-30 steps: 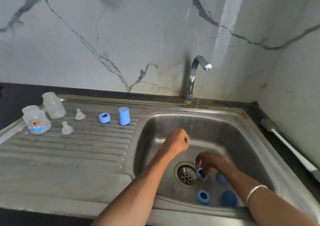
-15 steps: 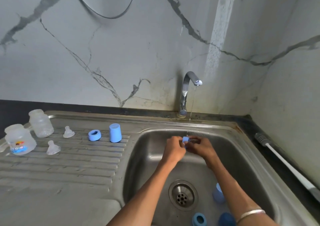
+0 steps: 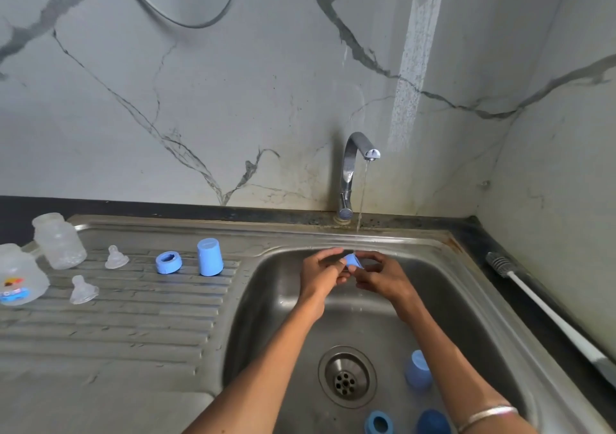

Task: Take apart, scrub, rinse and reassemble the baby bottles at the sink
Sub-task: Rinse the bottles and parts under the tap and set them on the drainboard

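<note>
Bottle ring (image 3: 353,261), seemingly, in hands over sink (image 3: 466,287).

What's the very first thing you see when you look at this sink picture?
Two hands, the left hand and right hand, hold a small blue ring under the thin stream of water from the tap, above the middle of the sink. On the draining board to the left stand two clear bottles, two teats, a blue collar and a blue cap.
</note>
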Demonstrator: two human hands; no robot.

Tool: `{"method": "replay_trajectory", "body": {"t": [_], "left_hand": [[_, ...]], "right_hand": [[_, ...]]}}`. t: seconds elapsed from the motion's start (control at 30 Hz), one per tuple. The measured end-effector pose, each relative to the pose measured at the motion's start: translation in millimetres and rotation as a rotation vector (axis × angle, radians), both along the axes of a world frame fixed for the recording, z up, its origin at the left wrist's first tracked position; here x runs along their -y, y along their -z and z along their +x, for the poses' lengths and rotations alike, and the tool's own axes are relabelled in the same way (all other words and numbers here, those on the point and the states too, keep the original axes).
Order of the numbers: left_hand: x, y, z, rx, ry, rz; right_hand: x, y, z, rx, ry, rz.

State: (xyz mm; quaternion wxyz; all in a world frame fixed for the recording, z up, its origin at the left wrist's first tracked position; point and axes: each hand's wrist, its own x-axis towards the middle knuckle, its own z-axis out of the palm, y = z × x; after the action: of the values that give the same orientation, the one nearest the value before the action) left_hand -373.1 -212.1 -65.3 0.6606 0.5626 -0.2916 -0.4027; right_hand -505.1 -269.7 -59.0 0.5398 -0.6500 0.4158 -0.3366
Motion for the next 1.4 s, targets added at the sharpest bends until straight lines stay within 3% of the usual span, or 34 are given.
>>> {"method": "replay_trajectory", "body": {"t": [0.23,0.47,0.6,0.8,1.03,1.4], "left_hand": [[-3,3,-4,0.05,0.067,-0.026],[-6,-1,-2,-0.117,0.082,-0.011],[-4,-4,-5,-0.063,0.103,-0.032],[-4,0,-8,0.07,0.143,0.023],[-5,-7,-5,-0.16,0.113,0.016],[-8,-6,-1,-0.061,0.068,0.092]], "right_hand": [[1,2,2,0.029,0.045,-0.027],[-3,-3,4,0.063,0.034,-0.091],[-2,-2,9,0.089,0.092,-0.09],[-4,-9,11,-0.02,0.241,-0.201],[-5,-10,12,-0.108,0.154,-0.271],[-10,-16,5,-0.083,0.077,-0.2]]}}
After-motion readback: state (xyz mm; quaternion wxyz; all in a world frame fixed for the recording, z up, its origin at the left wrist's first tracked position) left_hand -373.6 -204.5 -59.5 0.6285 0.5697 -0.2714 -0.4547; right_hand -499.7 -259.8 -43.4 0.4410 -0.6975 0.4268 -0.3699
